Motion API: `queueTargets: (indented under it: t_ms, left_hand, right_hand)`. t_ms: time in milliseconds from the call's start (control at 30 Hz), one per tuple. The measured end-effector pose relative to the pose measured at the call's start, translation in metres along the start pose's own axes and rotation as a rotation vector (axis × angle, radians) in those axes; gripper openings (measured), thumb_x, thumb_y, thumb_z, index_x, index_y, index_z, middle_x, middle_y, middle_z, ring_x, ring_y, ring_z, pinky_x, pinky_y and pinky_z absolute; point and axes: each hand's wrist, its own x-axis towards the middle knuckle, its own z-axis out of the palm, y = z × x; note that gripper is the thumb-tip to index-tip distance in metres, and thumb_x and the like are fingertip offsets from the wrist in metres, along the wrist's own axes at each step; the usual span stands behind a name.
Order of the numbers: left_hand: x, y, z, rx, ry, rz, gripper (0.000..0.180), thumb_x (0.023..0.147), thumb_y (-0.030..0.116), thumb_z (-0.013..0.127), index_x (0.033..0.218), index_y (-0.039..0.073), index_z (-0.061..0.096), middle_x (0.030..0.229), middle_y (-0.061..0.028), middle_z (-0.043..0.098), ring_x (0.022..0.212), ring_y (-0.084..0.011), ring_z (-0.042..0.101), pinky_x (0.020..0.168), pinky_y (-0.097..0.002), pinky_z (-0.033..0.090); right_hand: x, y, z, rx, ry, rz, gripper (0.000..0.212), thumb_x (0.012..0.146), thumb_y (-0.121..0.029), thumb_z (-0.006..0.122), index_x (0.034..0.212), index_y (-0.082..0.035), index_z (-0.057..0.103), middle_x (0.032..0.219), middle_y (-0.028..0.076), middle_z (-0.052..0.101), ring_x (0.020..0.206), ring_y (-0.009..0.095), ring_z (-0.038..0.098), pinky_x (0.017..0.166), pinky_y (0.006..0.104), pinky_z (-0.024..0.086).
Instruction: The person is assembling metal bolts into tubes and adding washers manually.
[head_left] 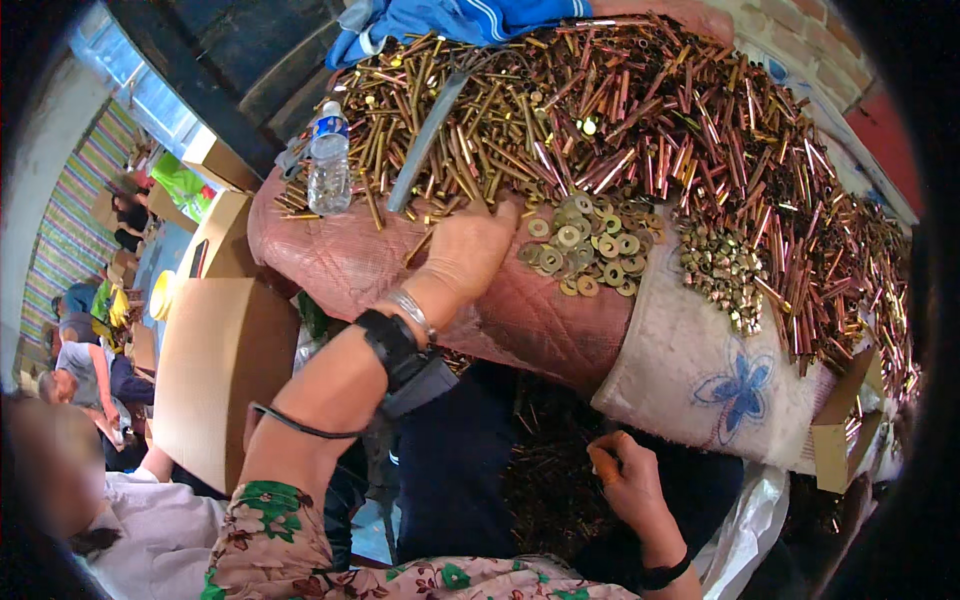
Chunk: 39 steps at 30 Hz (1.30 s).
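My left hand [468,248] reaches over the red woven sack [350,238] to the near edge of a big heap of thin brassy and coppery metal rods [640,120]. Its fingers are curled at the rods, and the fingertips are partly hidden. Flat round washers [590,245] lie in a pile just right of that hand. Beyond them sits a smaller pile of nuts [720,270]. Lower down, my right hand [632,490] is held with thumb and forefinger drawn together; what they pinch, if anything, cannot be made out. Dark rods [550,480] lie below, beside it.
A clear plastic bottle [330,165] and a grey flat strip [425,145] rest on the heap's left part. A white cloth with a blue flower [735,390] covers the sack's right side. Cardboard boxes [210,370] and a person in white [150,530] are close on the left.
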Motion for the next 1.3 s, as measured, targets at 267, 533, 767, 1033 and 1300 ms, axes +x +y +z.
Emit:
queueTargets:
  t_ms: [267, 533, 767, 1033, 1300]
  left_hand:
    - [0.012, 0.022, -0.010, -0.233, 0.001, -0.106, 0.028, 0.071, 0.004, 0.056, 0.097, 0.002, 0.046, 0.080, -0.0193, 0.059, 0.069, -0.0386, 0.059, 0.058, -0.0435, 0.049]
    - [0.001, 0.000, -0.005, -0.799, 0.032, -0.287, 0.030, 0.072, 0.001, 0.056, 0.102, 0.000, 0.051, 0.087, -0.0182, 0.062, 0.080, -0.0332, 0.060, 0.070, -0.0384, 0.047]
    - [-0.010, 0.002, -0.005, -0.634, 0.289, -0.305, 0.017, 0.073, 0.002, 0.056, 0.090, 0.002, 0.055, 0.085, -0.0170, 0.059, 0.084, -0.0355, 0.056, 0.074, -0.0418, 0.044]
    - [-0.010, 0.003, -0.005, -0.400, 0.147, -0.244, 0.023, 0.070, 0.005, 0.061, 0.093, 0.001, 0.057, 0.093, -0.0179, 0.055, 0.088, -0.0369, 0.053, 0.078, -0.0434, 0.044]
    - [-0.016, -0.002, -0.012, -0.403, 0.079, -0.194, 0.023, 0.069, 0.001, 0.059, 0.091, 0.002, 0.057, 0.092, -0.0169, 0.055, 0.089, -0.0363, 0.053, 0.077, -0.0437, 0.044]
  right_hand:
    - [0.001, -0.016, -0.016, 0.019, -0.027, -0.025, 0.011, 0.080, -0.009, 0.061, 0.086, -0.001, 0.057, 0.079, 0.019, 0.061, 0.070, 0.032, 0.061, 0.061, 0.0341, 0.046]
    - [0.059, -0.049, -0.049, -0.113, 0.181, -0.299, 0.010, 0.081, -0.010, 0.058, 0.088, -0.002, 0.057, 0.078, 0.019, 0.060, 0.073, 0.037, 0.058, 0.063, 0.0386, 0.046]
    - [0.140, -0.062, -0.045, -0.538, 0.408, -0.481, 0.021, 0.080, -0.018, 0.057, 0.096, -0.004, 0.054, 0.088, 0.018, 0.058, 0.076, 0.038, 0.057, 0.064, 0.0439, 0.046]
    - [0.153, -0.067, -0.033, -0.713, 0.377, -0.413, 0.028, 0.078, -0.018, 0.060, 0.101, -0.005, 0.052, 0.088, 0.016, 0.059, 0.078, 0.036, 0.057, 0.066, 0.0434, 0.045]
    - [0.151, -0.059, -0.037, -0.641, 0.411, -0.474, 0.024, 0.075, -0.011, 0.062, 0.095, -0.004, 0.053, 0.090, 0.017, 0.055, 0.079, 0.038, 0.056, 0.066, 0.0432, 0.045]
